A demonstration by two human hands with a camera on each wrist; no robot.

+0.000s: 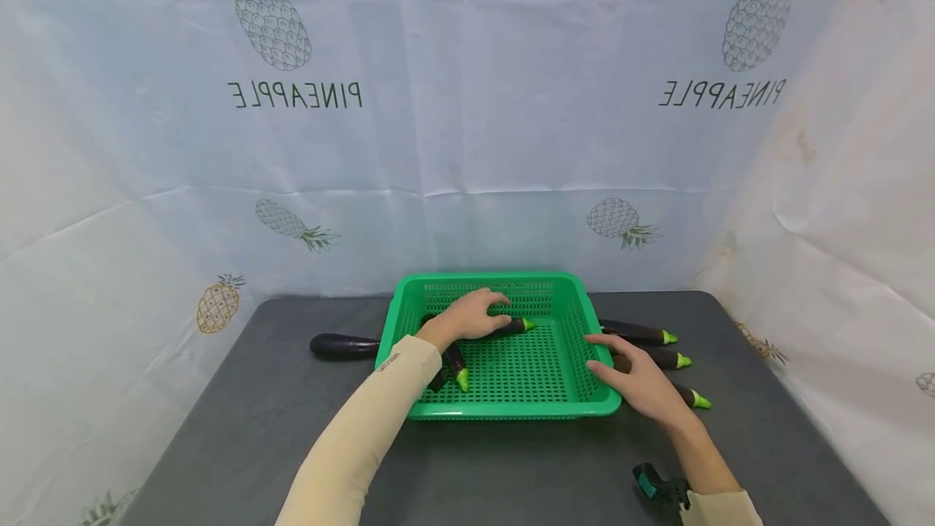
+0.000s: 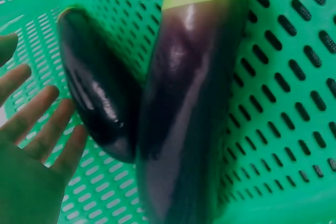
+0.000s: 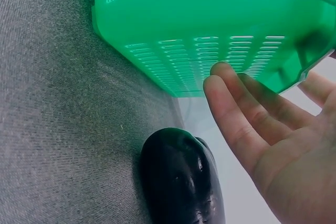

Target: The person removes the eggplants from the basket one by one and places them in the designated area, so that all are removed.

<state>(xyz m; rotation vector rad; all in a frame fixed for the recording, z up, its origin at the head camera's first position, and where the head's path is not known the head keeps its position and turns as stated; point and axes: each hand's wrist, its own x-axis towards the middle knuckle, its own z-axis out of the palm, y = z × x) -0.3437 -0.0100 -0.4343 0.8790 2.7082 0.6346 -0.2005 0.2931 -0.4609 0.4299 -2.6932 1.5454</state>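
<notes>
Inside the green basket (image 1: 511, 410), my left hand (image 1: 467, 316) reaches over the eggplants, its fingers spread. In the left wrist view, the left hand (image 2: 39, 140) is beside a dark eggplant (image 2: 100, 87), and a larger eggplant (image 2: 181, 93) with a green cap lies against that one. My right hand (image 1: 635, 376) is at the basket's right side with fingers extended. In the right wrist view, the right hand (image 3: 283, 140) holds nothing, its fingertips near the basket wall (image 3: 210, 14); whether they touch it I cannot tell. An eggplant (image 3: 181, 177) lies below them.
Several eggplants, one of them with its green cap at the right (image 1: 669, 338), lie right of the basket on the dark table (image 1: 511, 477). Another eggplant (image 1: 343, 346) lies to its left. A black and teal device (image 1: 657, 485) is beside the right forearm. A pineapple-print curtain (image 1: 504, 120) hangs behind.
</notes>
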